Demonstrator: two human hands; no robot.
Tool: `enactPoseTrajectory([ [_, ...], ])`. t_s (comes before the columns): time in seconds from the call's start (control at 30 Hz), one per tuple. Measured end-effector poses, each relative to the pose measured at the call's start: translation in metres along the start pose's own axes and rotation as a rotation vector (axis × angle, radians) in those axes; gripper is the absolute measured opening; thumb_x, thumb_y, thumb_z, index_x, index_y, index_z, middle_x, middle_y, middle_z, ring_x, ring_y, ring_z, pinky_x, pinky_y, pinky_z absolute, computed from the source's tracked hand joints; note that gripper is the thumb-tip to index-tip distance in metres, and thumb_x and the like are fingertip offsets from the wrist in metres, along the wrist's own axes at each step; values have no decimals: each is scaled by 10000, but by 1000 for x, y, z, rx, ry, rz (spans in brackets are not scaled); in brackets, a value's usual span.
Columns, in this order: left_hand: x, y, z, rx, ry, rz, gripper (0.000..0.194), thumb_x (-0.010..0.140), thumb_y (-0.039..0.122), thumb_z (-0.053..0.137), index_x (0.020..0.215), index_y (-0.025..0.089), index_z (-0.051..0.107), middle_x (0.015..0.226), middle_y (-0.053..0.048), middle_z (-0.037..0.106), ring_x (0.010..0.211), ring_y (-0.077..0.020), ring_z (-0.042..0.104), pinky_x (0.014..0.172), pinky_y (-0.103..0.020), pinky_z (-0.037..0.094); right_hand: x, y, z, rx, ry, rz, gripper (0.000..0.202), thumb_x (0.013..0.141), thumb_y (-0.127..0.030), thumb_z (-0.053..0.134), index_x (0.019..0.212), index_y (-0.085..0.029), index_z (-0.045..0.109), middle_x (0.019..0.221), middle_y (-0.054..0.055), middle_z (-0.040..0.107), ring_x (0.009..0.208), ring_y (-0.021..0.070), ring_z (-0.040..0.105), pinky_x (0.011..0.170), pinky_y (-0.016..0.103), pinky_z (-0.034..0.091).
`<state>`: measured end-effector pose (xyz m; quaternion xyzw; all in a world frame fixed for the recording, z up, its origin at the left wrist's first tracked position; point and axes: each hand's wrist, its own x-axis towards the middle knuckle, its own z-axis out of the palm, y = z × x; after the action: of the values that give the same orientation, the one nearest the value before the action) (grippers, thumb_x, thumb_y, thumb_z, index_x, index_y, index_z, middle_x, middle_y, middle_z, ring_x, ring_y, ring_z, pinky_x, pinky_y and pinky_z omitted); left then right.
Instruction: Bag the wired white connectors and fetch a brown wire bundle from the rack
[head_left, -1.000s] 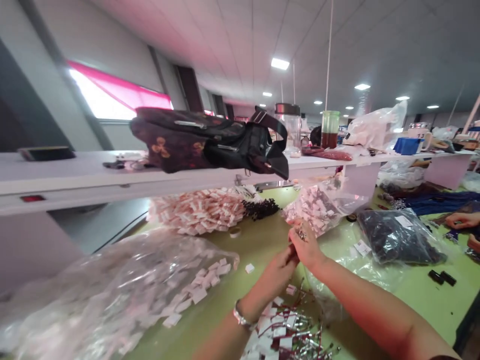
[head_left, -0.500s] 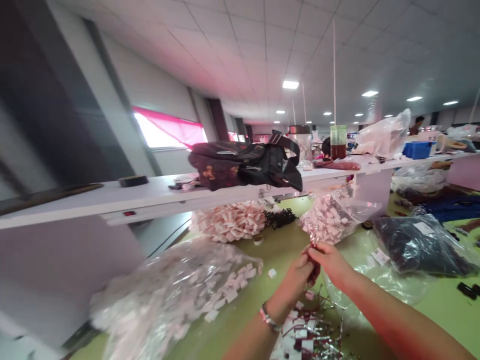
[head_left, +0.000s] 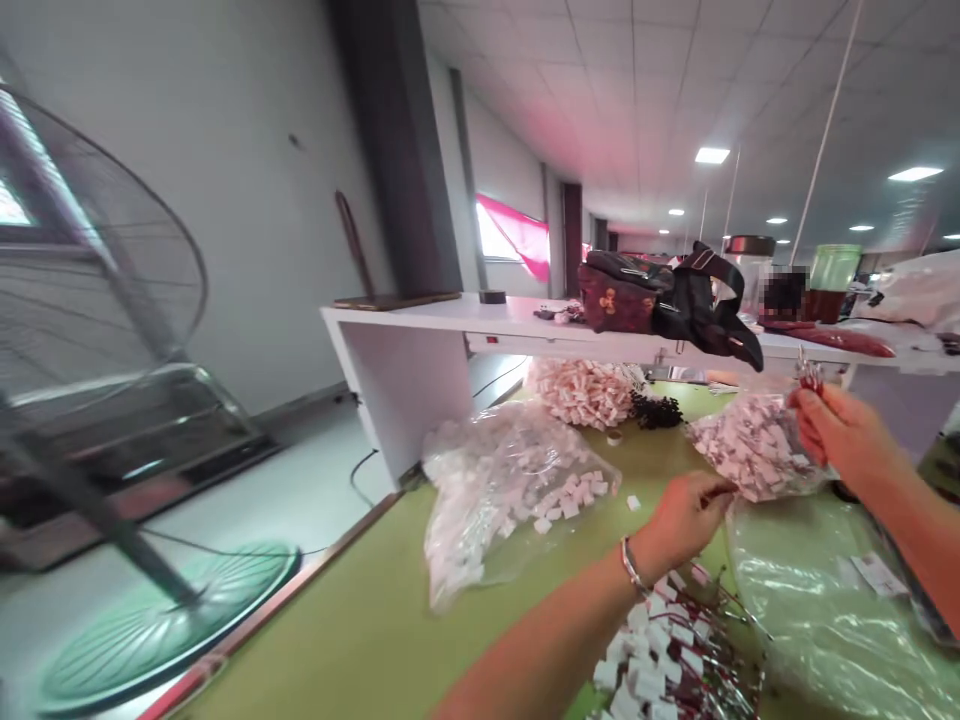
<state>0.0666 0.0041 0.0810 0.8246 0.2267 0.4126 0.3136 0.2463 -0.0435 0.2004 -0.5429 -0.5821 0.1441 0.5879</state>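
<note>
My right hand [head_left: 840, 425] is raised at the right, its fingers closed round a small bundle of thin red wires [head_left: 810, 374] with shiny metal tips pointing up. Lower and to the left, my left hand [head_left: 686, 518] is pinched shut, wearing a bracelet; whatever is between its fingertips is too small to make out. Below it lies a heap of white plastic pieces and dark red wires with metal ends [head_left: 667, 650]. Behind the hands sits a clear bag of small pinkish-white pieces [head_left: 750, 445], partly hidden by my right hand. One loose white piece [head_left: 633, 502] lies left of my left hand.
An open plastic bag of white pieces [head_left: 517, 490] lies left on the green table [head_left: 337, 640]. Pale pink pieces [head_left: 585, 392] and small black parts [head_left: 657, 412] are piled under a white shelf [head_left: 427, 318] holding a black bag [head_left: 637, 295]. A flat clear bag [head_left: 825, 610] lies right.
My hands were together and have parted: the right has moved up and right with the wires, the left stays lower. The view has turned left, bringing a fan stand into sight.
</note>
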Motion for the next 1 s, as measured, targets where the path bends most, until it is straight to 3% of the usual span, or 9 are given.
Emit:
enactPoseTrajectory([
  [0.13,28,41,-47,644,375,597,494,853,57,455,1322,197,526,1308,-150,552,1281,-265,449,1065,-461,380,33,-41,-11,-15,12,-92,196,884,-339,474,734,-214,470,461,-73,394,352,87,405,361,222,314],
  [0.2,56,72,-77,850,471,574,626,830,50,509,1418,235,401,1454,-133,413,1401,-286,282,1145,-501,234,40,-49,-15,52,26,-88,181,887,-298,461,728,-212,473,468,-74,388,351,87,403,360,228,314],
  [0.3,93,106,-106,1062,393,487,658,762,121,658,1380,162,437,1416,-194,438,1371,-373,298,1119,-613,125,37,-40,-20,110,31,-58,220,864,-355,520,699,-212,492,479,-56,415,372,91,413,376,239,321],
  [0.4,111,108,-109,1175,322,424,248,862,154,542,1092,130,630,1090,-158,640,1122,-306,532,1059,-568,244,36,-25,-21,156,-1,-25,291,780,-483,634,696,-223,532,483,-49,406,378,96,408,376,254,299],
  [0.47,121,99,-103,1186,347,397,221,918,154,440,969,144,655,899,-102,667,916,-236,592,1062,-546,237,42,-29,-18,141,-47,-9,354,727,-557,668,683,-232,537,470,-52,378,364,98,391,365,260,271],
  [0.63,140,86,-89,1147,361,516,289,930,145,404,1101,147,637,956,-110,671,933,-226,590,1068,-505,255,46,-96,6,36,-118,-240,326,806,-527,602,707,-221,545,484,-43,399,375,89,430,360,243,333],
  [0.73,123,86,-87,1098,319,648,387,893,97,422,1241,171,575,1238,-131,587,1169,-238,503,1096,-464,247,47,-144,39,-39,-168,-343,232,901,-334,512,724,-188,550,448,-67,362,327,46,376,316,169,287],
  [0.83,74,77,-84,981,253,736,438,879,117,438,1304,179,524,1360,-130,509,1272,-243,418,1086,-445,284,54,-181,88,-74,-307,-307,222,908,-173,458,695,-152,515,400,-94,341,274,21,351,298,113,269],
  [1.0,-21,39,-86,748,140,666,268,902,191,428,1060,182,644,1015,-80,674,944,-193,588,910,-354,437,82,-217,191,-296,-543,-310,200,873,-29,420,699,-48,515,432,-62,473,388,60,547,473,213,478],
])
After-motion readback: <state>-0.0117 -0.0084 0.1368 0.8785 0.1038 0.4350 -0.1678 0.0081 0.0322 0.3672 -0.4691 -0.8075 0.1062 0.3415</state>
